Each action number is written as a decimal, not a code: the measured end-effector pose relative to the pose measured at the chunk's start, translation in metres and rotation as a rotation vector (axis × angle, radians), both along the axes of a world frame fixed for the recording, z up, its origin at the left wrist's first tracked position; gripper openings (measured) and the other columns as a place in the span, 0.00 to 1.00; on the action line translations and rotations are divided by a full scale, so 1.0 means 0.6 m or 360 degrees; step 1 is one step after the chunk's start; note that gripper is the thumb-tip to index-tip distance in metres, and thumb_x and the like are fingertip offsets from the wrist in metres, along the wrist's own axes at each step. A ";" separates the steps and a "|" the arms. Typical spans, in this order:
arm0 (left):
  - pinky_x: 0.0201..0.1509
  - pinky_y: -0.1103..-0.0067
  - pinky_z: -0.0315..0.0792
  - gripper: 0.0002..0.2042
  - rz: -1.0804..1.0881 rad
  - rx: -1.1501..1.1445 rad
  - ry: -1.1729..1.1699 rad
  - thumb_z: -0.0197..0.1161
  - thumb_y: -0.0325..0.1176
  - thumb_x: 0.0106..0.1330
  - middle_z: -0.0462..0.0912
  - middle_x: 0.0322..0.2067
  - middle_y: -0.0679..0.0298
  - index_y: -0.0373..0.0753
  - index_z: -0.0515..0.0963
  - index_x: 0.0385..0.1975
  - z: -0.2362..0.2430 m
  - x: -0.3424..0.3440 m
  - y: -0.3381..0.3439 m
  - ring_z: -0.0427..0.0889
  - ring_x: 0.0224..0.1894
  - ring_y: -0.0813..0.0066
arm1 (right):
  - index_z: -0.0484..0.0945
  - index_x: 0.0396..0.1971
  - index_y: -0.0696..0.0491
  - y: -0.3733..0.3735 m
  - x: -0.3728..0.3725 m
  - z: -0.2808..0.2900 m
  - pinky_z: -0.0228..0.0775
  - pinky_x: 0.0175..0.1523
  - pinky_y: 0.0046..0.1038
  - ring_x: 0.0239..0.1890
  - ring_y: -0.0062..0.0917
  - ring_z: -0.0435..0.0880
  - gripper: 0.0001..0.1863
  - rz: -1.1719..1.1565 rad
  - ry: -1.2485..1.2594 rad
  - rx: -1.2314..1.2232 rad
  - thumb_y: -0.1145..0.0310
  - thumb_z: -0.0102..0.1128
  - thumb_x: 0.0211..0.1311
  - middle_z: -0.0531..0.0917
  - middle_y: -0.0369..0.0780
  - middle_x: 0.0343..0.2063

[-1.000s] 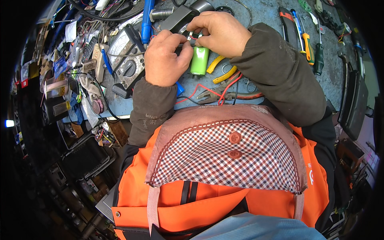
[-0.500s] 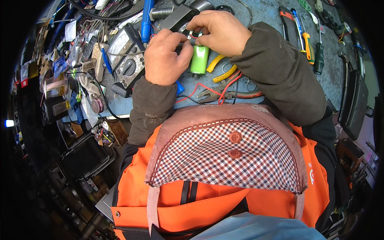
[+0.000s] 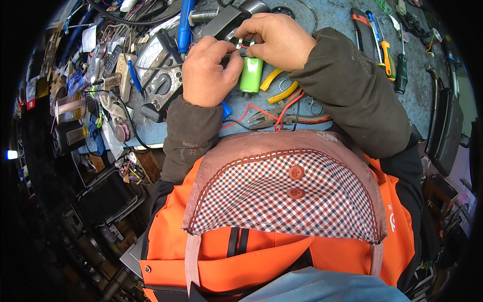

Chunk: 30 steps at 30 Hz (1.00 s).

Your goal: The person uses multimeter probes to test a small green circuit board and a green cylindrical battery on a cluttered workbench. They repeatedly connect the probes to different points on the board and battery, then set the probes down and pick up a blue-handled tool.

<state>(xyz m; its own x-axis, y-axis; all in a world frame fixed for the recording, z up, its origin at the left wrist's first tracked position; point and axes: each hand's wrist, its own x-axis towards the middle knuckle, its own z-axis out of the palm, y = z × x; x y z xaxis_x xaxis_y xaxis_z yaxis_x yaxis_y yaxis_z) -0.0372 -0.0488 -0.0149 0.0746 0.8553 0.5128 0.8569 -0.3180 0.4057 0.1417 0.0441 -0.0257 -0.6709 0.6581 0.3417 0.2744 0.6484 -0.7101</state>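
Observation:
My left hand [image 3: 209, 70] is closed, thumb and forefinger pinched together beside the top end of a bright green cylindrical battery cell [image 3: 251, 75]. What sits in that pinch is hidden. My right hand [image 3: 279, 40] bends over the same end, its fingers closed around a small white connector [image 3: 240, 44] with a short red wire. The green cell points toward me, its dark lower end showing. Close below lie yellow-handled pliers [image 3: 284, 91], and nearer the bench edge, pliers with worn red handles [image 3: 302, 119] among red and black wires.
An analog multimeter [image 3: 162, 83] stands left of my hands, beside a blue pen-like tool [image 3: 185, 27] and a solder spool [image 3: 204, 16]. Screwdrivers [image 3: 387, 58] lie at the right. Tangled cables and parts crowd the left. My apron [image 3: 282, 201] meets the bench's front edge.

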 end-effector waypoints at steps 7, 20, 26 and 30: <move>0.33 0.68 0.74 0.03 -0.0010 -0.0020 -0.0031 0.69 0.27 0.54 0.79 0.26 0.61 0.39 0.85 0.28 -0.001 -0.001 0.000 0.80 0.28 0.58 | 0.84 0.47 0.56 0.001 0.000 -0.003 0.80 0.45 0.31 0.39 0.32 0.87 0.20 0.0009 0.0021 0.0014 0.76 0.74 0.50 0.86 0.44 0.37; 0.30 0.72 0.75 0.03 0.0057 -0.0056 -0.0231 0.69 0.25 0.56 0.79 0.25 0.60 0.37 0.85 0.30 0.004 -0.002 -0.002 0.81 0.25 0.64 | 0.81 0.39 0.57 -0.004 0.002 0.010 0.78 0.43 0.35 0.38 0.38 0.86 0.14 -0.0029 0.0023 0.0021 0.77 0.70 0.50 0.84 0.44 0.35; 0.30 0.75 0.75 0.03 0.0096 -0.0075 -0.0328 0.70 0.26 0.58 0.80 0.26 0.60 0.36 0.85 0.31 0.006 -0.001 -0.002 0.81 0.25 0.68 | 0.82 0.36 0.55 -0.005 0.006 0.006 0.75 0.43 0.37 0.37 0.40 0.83 0.12 -0.0017 -0.0019 0.0275 0.73 0.70 0.51 0.81 0.44 0.33; 0.29 0.77 0.74 0.05 0.0070 -0.0105 -0.0406 0.70 0.25 0.59 0.80 0.26 0.62 0.35 0.86 0.33 0.005 -0.002 0.000 0.79 0.24 0.72 | 0.82 0.36 0.56 -0.005 0.009 0.009 0.75 0.43 0.36 0.37 0.39 0.83 0.11 -0.0015 0.0005 0.0248 0.72 0.70 0.52 0.82 0.43 0.34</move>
<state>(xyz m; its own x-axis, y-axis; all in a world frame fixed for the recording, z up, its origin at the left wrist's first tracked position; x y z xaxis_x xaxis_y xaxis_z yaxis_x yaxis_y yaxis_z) -0.0387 -0.0491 -0.0119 -0.0876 0.8870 0.4535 0.7366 -0.2487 0.6289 0.1471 0.0408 -0.0202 -0.6639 0.6030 0.4423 0.2790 0.7485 -0.6016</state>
